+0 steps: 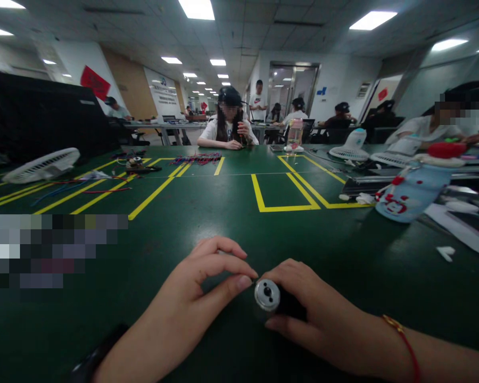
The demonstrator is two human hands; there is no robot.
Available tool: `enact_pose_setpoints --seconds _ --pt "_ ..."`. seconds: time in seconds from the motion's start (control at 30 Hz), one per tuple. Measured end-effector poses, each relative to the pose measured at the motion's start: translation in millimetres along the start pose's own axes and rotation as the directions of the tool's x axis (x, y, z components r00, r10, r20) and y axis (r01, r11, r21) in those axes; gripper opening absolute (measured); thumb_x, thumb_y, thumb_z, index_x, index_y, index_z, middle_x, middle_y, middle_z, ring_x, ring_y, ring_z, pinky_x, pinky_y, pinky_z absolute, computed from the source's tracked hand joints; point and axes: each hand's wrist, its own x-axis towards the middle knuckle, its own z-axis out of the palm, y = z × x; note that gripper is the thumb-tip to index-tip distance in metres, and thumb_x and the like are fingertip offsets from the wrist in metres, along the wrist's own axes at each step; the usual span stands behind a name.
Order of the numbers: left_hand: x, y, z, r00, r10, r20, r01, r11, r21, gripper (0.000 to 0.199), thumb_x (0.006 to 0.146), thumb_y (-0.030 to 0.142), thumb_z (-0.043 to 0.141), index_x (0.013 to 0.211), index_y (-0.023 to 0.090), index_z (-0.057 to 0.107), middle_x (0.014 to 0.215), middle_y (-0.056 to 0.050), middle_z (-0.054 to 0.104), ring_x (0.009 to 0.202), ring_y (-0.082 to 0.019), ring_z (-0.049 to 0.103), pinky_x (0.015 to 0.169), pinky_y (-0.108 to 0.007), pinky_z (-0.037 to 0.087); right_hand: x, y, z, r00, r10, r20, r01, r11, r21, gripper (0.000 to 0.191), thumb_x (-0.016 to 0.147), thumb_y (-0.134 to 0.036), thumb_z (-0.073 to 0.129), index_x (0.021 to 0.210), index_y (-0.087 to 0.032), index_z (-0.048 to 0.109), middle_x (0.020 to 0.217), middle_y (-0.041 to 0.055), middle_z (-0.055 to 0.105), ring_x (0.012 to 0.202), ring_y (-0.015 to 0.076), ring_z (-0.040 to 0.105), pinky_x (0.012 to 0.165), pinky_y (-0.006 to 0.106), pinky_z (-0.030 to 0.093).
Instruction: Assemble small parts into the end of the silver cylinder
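Observation:
My right hand is wrapped round a small cylindrical motor. The motor's round silver end faces me, with a dark centre and small holes beside it. Close on its left, my left hand pinches thumb and forefinger together at the motor's rim. Something small and dark shows at those fingertips, too small to name. Both hands are low over the dark green table. The motor's far side is hidden by my right hand.
A light blue bottle with a red top stands at right, near a white fan. Red and blue wires lie farther back. Yellow tape marks the table. Across it sits a person.

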Motion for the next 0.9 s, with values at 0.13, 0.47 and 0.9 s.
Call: enact_pose_setpoints --seconds 0.13,0.47,0.9 --pt "-7 -26 -2.5 0.994 -0.052 0.095 0.043 0.994 0.102 0.018 0.090 0.022 0.061 0.091 0.035 0.074 0.113 0.001 0.057 0.108 -0.022 0.055 0.096 -0.039 0.043 -1 -1 -2 1.000 0.017 0.016 -0.018 1.000 0.005 0.033 0.082 -0.022 0.069 0.113 -0.026 0.058 0.110 -0.0006 0.061 0.098 0.0190 0.054 0.088 0.034 0.040" --pt "-10 -40 1.6 0.975 -0.042 0.220 -0.028 0.952 0.305 0.020 0.088 0.025 0.065 0.091 0.042 0.075 0.117 0.002 0.059 0.112 -0.025 0.053 0.098 -0.048 0.041 -4 1 -3 0.999 0.044 0.024 -0.044 0.998 0.033 0.036 0.081 -0.020 0.070 0.114 -0.026 0.058 0.111 -0.0004 0.061 0.099 0.0188 0.054 0.090 0.034 0.041" --pt "-13 -44 -33.6 0.892 -0.163 0.421 0.085 0.977 0.198 0.048 0.087 0.024 0.065 0.127 0.047 0.054 0.147 0.007 0.044 0.136 -0.023 0.041 0.113 -0.042 0.034 -4 -2 -4 0.997 0.062 0.036 -0.062 0.998 0.020 0.036 0.082 -0.020 0.069 0.115 -0.026 0.057 0.113 0.0002 0.061 0.100 0.0193 0.055 0.090 0.035 0.042"
